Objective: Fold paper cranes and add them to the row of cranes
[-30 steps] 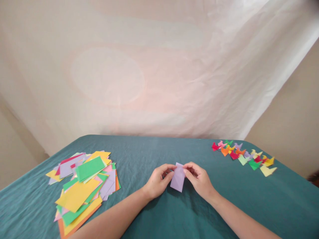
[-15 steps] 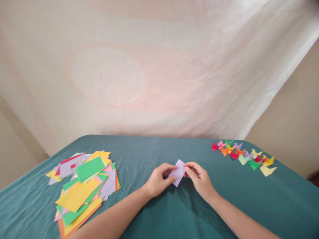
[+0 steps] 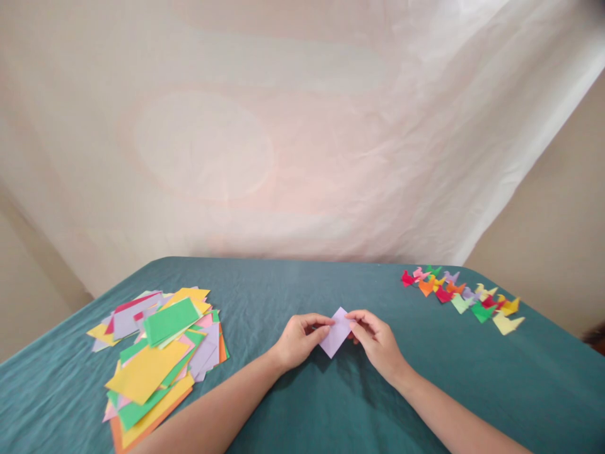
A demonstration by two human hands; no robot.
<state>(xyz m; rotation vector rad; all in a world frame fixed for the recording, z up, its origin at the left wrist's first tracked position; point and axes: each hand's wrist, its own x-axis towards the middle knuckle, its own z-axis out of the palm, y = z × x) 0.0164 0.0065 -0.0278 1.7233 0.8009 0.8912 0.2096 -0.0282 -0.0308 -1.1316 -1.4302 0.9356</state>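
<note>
A small lilac square of origami paper (image 3: 335,337) is held between both hands, one corner pointing away from me and another toward me. My left hand (image 3: 302,340) pinches its left side between thumb and fingers. On the opposite side, my right hand (image 3: 375,340) grips the paper near its upper right edge with thumb and index finger. Both hands stay low over the table. The paper's side corners are partly covered by my fingers, and I cannot tell how many layers it has.
A teal cloth covers the table (image 3: 265,287). To the left lies a loose heap of coloured paper sheets (image 3: 149,372). Several small folded paper birds (image 3: 463,302) stand in rows at the back right. A pale fabric backdrop (image 3: 302,157) hangs behind the table.
The lilac paper has turned slightly and moved a little toward me. My left thumb has shifted up along its left side, and my right fingers reach further over its upper right edge.
</note>
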